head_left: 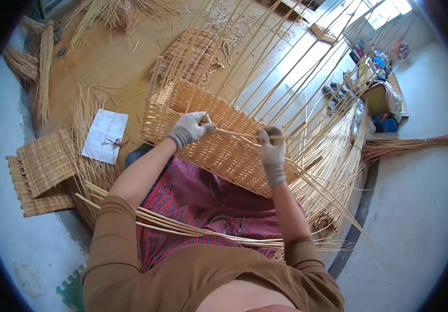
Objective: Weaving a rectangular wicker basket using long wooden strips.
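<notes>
A half-woven wicker basket (208, 158) with tall upright stakes rests across my lap on a striped red cloth (203, 203). My left hand (190, 127), in a pale grey glove, is closed on a thin cane (234, 133) at the basket's near rim, left of centre. Farther right along that cane, my gloved right hand (271, 153) grips it near the rim, thumb up. A few long loose rods (177, 229) lie over the cloth below the basket, under my forearms.
Woven panels (44, 161) and a paper sheet (104, 136) lie at left. Another panel (185, 52) lies behind the basket. Bundles of canes (338, 182) fill the right side. A cluttered table (385, 99) stands by the right wall (406, 208); scraps litter the floor (104, 62).
</notes>
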Tool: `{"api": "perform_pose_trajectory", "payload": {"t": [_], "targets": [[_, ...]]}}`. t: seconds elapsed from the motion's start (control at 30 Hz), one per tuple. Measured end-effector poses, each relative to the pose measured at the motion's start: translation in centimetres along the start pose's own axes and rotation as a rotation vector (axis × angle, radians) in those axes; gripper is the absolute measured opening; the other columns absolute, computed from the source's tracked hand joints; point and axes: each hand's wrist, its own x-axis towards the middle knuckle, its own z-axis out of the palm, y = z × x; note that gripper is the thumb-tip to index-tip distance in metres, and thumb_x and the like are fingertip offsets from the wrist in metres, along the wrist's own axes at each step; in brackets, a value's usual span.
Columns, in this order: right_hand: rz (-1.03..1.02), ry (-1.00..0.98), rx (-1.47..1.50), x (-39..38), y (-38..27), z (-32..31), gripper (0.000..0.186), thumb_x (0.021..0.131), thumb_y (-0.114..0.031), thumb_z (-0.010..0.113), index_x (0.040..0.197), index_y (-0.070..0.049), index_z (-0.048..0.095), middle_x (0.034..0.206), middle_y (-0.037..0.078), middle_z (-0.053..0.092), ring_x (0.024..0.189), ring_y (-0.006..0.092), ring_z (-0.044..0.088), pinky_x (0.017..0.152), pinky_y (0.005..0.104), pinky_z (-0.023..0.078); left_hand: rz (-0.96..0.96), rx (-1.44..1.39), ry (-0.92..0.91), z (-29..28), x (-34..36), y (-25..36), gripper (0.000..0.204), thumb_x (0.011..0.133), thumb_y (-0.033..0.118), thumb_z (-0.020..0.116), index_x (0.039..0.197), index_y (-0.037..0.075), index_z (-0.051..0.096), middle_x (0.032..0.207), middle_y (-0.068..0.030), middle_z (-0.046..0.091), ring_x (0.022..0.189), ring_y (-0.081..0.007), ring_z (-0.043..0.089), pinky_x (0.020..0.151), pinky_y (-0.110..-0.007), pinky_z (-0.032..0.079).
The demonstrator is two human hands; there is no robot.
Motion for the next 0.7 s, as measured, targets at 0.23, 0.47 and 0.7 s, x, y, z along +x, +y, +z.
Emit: {"api": "perform_pose_trajectory", "payload": {"t": [0.23,0.47,0.7], "targets": [[-0.578,-0.23,-0.374,13.3,-10.0,9.8,0.087,0.099,0.002,0.063,0.171,-0.01,0.016,0.175,0.022,0.025,0.16,0.0297,0.026,0.124,0.0419,0.035,0.015,0.181,0.351,2.1,-0.1,1.3,0.037,0.099,0.04,0.077,0.086,0.006,0.071,0.068,-0.0076,0.067,0.06,-0.0132,0.058,0.059,-0.033,0.048],[-0.418,0.057,0.638,6.4,-6.9,5.4,0.064,0.104,-0.002,0.052,0.163,-0.016,0.031,0.119,0.008,0.062,0.091,0.019,0.067,0.086,0.0419,0.06,-0.021,0.202,0.218,1.1,0.9,0.7,0.041,0.095,0.044,0.081,0.083,0.006,0.07,0.063,-0.0028,0.061,0.057,-0.0099,0.053,0.056,-0.033,0.046],[-0.278,0.289,0.872,-3.9,4.4,1.2,0.013,0.115,-0.024,0.049,0.121,-0.013,0.052,0.081,0.001,0.052,0.073,0.0163,0.052,0.082,0.0441,0.056,-0.243,-0.138,0.054,0.9,1.1,1.6,0.048,0.084,0.052,0.088,0.085,0.007,0.072,0.081,-0.0102,0.076,0.063,-0.0197,0.069,0.067,-0.037,0.056]]}}
